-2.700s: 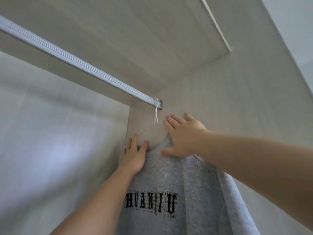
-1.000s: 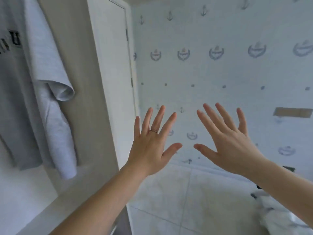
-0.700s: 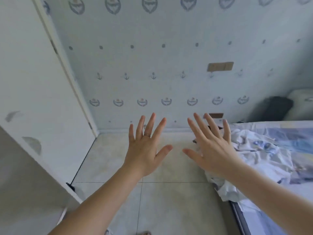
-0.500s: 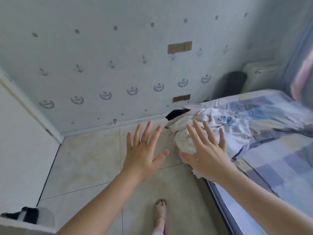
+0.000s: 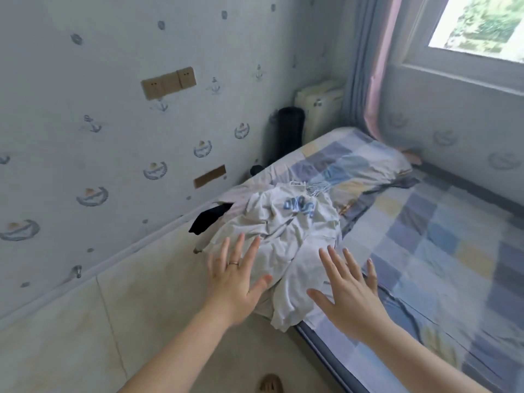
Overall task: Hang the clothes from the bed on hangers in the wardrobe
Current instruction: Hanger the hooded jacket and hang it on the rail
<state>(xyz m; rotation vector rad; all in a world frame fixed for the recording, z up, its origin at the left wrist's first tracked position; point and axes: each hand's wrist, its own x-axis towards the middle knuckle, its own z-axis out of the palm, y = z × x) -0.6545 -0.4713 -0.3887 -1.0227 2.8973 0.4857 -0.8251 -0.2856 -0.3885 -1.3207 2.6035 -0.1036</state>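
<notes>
Checked bed (image 5: 442,239), white clothes heap (image 5: 286,231) at corner; tiled floor (image 5: 119,321), anchor wallpaper (image 5: 93,126).

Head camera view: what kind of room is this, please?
Most likely a bedroom: a bed with a checked sheet, a heap of clothes on its corner, and a curtain beside a window.

A crumpled white cotton T-shirt with blue lettering (image 5: 286,222) lies heaped on the corner of the checked blue-and-yellow bed (image 5: 439,236), just beyond the left hand (image 5: 232,287) and right hand (image 5: 348,296). Its lower folds droop over the bed's edge between them. A black garment (image 5: 209,218) pokes out from the heap's far left side.
</notes>
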